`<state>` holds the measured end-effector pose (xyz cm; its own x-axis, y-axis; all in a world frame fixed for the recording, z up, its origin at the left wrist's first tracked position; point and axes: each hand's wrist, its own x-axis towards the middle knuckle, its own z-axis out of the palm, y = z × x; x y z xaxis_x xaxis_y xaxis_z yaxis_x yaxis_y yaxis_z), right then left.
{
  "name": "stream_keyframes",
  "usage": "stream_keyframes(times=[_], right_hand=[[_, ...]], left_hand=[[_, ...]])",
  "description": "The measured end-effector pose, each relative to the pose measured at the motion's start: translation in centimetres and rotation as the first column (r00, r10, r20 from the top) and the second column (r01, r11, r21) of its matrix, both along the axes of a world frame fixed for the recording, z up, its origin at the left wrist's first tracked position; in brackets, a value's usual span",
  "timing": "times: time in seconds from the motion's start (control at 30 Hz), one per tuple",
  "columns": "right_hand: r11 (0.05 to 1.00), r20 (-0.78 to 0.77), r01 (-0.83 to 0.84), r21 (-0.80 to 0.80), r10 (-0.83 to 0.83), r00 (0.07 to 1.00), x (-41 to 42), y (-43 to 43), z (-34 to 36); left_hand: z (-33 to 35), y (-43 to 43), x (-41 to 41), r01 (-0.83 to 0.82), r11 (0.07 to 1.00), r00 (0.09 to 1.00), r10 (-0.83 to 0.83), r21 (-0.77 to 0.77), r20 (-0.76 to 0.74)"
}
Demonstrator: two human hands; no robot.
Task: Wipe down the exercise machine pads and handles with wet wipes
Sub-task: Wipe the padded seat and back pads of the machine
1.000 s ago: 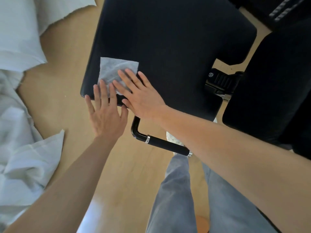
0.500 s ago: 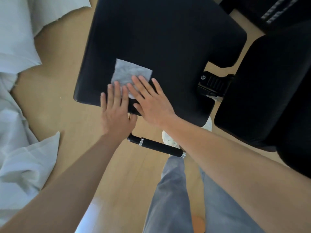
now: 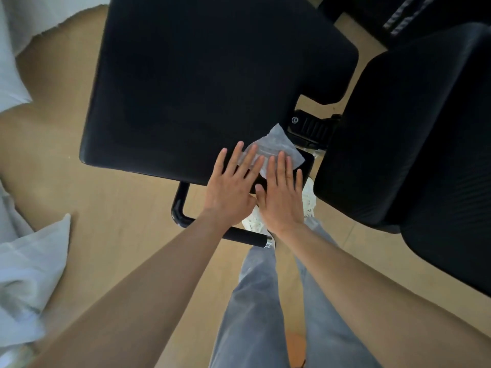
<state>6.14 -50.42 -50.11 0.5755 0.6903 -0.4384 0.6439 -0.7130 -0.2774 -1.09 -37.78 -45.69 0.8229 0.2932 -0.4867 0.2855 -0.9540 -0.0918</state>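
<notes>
Obs.: much of the frame is cut off or obscured; the second black pad (image 3: 414, 134) at the right runs out of the picture on its right side; what lies under the large black pad (image 3: 207, 83) is hidden, apart from a ribbed black bracket (image 3: 310, 128) in the gap between the two pads; its function cannot be made out. The black handle (image 3: 239, 235) curves out from beneath the large pad's near edge; its middle is crossed by the left forearm; a silver end cap shows just beside the right wrist. White sheets (image 3: 29, 272) lie crumpled on the wooden floor (image 3: 111, 213) at left, cut by the frame edge; a white patterned object below the hands is mostly hidden, identity unclear; grey trouser legs (image 3: 255, 301) fill the bottom centre.

Wet wipe (image 3: 276, 150): lies flat on the near right corner of the large pad, crumpled, its far tip pointing toward the bracket; its near part is covered by fingers. Left hand (image 3: 233, 184): flat, fingers spread and extended, the fingertips resting on the wipe's left part; nothing gripped. Right hand (image 3: 281, 192): flat, fingers together and extended, pressing on the wipe's near right portion; palm overhangs the pad edge; thumbs of both hands touch or nearly touch, cannot tell which.
</notes>
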Motion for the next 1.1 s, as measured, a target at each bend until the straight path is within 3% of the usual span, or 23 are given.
stream_keyframes(times=[0.17, 0.5, 0.73, 0.8, 0.93, 1.1], right_hand=[[0.976, 0.003, -0.173, 0.135, 0.174, 0.985, 1.6, 5.4, 1.2], [0.8, 0.116, -0.531, 0.281, 0.521, 0.846, 2.7, 19.9, 5.9], [0.745, 0.138, -0.613, 0.264, 0.599, 0.789, 2.8, 25.3, 8.0], [0.76, 0.148, -0.593, 0.267, 0.576, 0.804, 3.0, 24.6, 7.6], [0.809, 0.151, -0.52, 0.273, 0.498, 0.854, 3.3, 21.0, 5.9], [0.89, 0.103, -0.389, 0.238, 0.376, 0.921, 3.9, 14.4, 3.7]], left_hand=[[1.7, 3.7, -1.4, -0.208, 0.974, 0.978, 0.204, 0.092, 0.045], [5.6, 13.1, -4.8, -0.578, 0.783, 0.816, 0.557, 0.23, 0.155], [7.0, 16.7, -4.1, -0.749, 0.659, 0.657, 0.724, 0.069, 0.211], [6.8, 16.3, -3.6, -0.735, 0.677, 0.669, 0.71, 0.05, 0.219], [5.6, 14.1, -2.9, -0.623, 0.769, 0.78, 0.596, 0.143, 0.188], [4.2, 9.9, -1.3, -0.486, 0.867, 0.872, 0.473, 0.112, 0.122]])
